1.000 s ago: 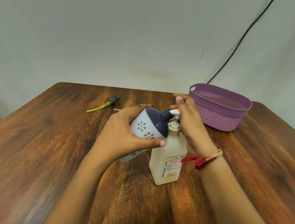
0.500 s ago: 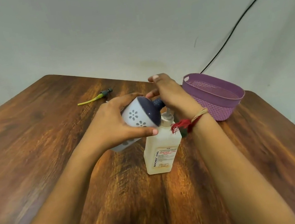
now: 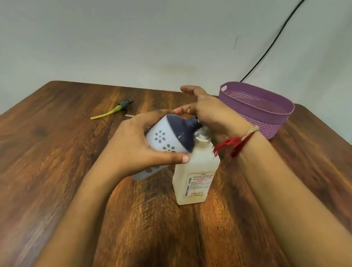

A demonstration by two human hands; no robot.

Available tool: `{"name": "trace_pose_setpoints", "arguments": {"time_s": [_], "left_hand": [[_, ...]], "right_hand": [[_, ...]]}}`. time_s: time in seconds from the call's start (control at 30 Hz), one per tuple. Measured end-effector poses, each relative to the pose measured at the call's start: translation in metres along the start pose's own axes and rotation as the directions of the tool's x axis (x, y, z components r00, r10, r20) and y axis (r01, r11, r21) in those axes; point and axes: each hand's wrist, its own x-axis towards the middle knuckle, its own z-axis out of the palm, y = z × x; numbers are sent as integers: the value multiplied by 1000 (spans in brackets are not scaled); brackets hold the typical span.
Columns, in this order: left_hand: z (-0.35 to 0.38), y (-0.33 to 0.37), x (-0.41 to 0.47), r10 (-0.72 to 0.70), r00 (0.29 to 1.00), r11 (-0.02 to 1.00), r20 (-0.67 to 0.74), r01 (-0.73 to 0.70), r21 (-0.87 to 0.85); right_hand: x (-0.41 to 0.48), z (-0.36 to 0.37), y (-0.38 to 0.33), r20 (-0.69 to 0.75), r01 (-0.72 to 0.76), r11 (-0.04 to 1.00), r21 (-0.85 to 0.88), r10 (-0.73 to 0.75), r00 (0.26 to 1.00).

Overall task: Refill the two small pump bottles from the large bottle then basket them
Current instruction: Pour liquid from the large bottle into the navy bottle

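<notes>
White-and-navy pump bottle (image 3: 166, 138) tilted above mid-surface, clasped in the left hand (image 3: 136, 147) grip, neck pinched by right hand (image 3: 210, 113) fingers, labelled large bottle (image 3: 195, 177) upright beneath, purple basket (image 3: 259, 106) near the surface's (image 3: 49, 179) far right edge

White flower-patterned pump bottle (image 3: 162, 140) with navy top, purple basket (image 3: 268, 114)

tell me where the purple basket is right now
In the head view, the purple basket sits at the table's far right, just beyond the right hand.
</notes>
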Motion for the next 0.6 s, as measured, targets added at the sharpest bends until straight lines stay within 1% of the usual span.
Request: {"name": "trace_pose_setpoints", "arguments": {"time_s": [0.07,0.1,0.17,0.27,0.33,0.43,0.53,0.6], "left_hand": [[-1,1,3,-11,1000,1000,1,11,7],[-2,0,5,-12,1000,1000,3,12,24],[-4,1,7,2,1000,999,4,-2,48],[-3,1,6,16,1000,999,5,-16,33],[-2,0,4,22,1000,999,13,-22,33],[-1,-4,0,23,1000,999,-2,-23,39],[-2,-2,1,9,1000,1000,19,-10,24],[-4,1,3,5,1000,999,25,-6,32]], "right_hand": [[1,-5,-7,78,-34,999,39,31,996],[3,-7,-8,107,-61,994,88,52,993],[4,-7,-9,112,-96,984,152,80,991],[3,-5,-2,54,-66,990,123,59,997],[-1,-2,5,40,-69,990,125,64,997],[-2,4,10,-21,-29,999,34,30,999],[1,0,4,23,-49,999,-11,49,999],[3,-4,-3,73,-58,996,-75,63,995]]}}
